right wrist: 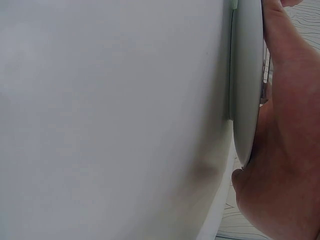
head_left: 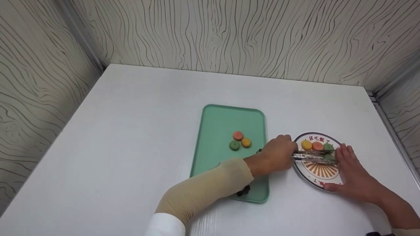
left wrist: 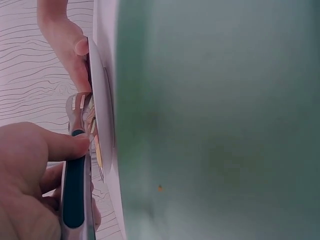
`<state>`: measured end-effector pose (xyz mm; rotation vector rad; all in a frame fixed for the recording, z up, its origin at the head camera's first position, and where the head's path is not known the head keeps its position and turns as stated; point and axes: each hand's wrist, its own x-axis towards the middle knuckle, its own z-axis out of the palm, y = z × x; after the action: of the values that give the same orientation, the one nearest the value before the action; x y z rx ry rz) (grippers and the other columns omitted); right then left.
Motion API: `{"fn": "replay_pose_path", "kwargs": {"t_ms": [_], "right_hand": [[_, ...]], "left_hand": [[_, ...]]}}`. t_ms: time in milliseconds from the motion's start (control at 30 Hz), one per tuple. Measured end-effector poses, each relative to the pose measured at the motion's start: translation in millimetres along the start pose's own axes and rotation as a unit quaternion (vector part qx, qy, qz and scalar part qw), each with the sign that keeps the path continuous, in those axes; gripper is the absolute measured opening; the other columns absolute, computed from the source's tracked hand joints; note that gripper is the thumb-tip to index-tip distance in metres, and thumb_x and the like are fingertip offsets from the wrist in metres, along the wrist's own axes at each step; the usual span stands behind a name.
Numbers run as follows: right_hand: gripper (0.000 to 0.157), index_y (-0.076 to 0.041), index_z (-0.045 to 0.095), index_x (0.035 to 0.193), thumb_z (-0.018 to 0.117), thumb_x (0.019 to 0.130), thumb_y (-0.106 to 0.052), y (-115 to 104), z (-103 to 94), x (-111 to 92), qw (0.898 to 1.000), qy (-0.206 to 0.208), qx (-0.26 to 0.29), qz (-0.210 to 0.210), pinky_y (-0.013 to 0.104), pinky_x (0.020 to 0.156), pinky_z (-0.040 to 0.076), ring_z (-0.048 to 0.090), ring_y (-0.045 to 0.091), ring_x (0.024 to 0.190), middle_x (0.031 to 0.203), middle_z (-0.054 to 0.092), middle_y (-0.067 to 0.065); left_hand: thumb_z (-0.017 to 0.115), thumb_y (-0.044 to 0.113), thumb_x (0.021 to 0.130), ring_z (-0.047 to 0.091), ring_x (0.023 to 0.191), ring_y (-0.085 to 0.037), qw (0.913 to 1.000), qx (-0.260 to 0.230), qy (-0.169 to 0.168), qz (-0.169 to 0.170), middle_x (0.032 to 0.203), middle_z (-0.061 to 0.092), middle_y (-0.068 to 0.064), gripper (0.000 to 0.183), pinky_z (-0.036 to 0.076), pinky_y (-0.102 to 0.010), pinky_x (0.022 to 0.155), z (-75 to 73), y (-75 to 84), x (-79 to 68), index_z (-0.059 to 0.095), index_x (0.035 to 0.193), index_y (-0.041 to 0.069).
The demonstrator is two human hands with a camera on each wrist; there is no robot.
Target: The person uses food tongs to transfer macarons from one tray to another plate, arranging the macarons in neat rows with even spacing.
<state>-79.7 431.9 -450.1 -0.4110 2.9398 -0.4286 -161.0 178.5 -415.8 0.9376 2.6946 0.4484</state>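
In the head view my left hand (head_left: 279, 152) grips metal tongs (head_left: 313, 160), which reach over a round patterned plate (head_left: 320, 183). Their teal handle inset (left wrist: 75, 192) shows under the thumb in the left wrist view. A green cookie-like disc (head_left: 329, 158) lies between the tong arms near their tips. Along the plate's far side sit a yellow disc (head_left: 306, 145), a pink disc (head_left: 317, 145) and another green disc (head_left: 328, 146). My right hand (head_left: 357, 180) rests on the plate's right rim, fingers fairly straight and thumb spread toward the near edge.
Left of the plate lies a green rectangular tray (head_left: 216, 121), partly under my left forearm. On it are a pink disc (head_left: 238, 135), a green disc (head_left: 234, 145) and a yellow disc (head_left: 246, 142). Patterned walls (head_left: 213, 36) border the white table (head_left: 131, 131).
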Motion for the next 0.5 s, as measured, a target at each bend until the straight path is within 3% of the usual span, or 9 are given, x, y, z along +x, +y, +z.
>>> {"fn": "replay_pose_path", "kwargs": {"t_ms": [500], "right_hand": [[0.123, 0.011, -0.003, 0.144, 0.074, 0.072, -0.052, 2.7, 2.0, 1.6, 1.000, 0.003, -0.013, 0.002, 0.014, 0.094, -0.018, -0.025, 0.031, 0.137, 0.152, -0.014, 0.025]], "left_hand": [[0.067, 0.022, 0.085, 0.043, 0.086, -0.007, 0.9997, -0.011, 0.016, 0.015, 0.094, 0.051, 0.010, 0.023, 0.039, -0.019, 0.076, -0.7, 0.2, -3.6, 0.067, 0.108, 0.024]]}}
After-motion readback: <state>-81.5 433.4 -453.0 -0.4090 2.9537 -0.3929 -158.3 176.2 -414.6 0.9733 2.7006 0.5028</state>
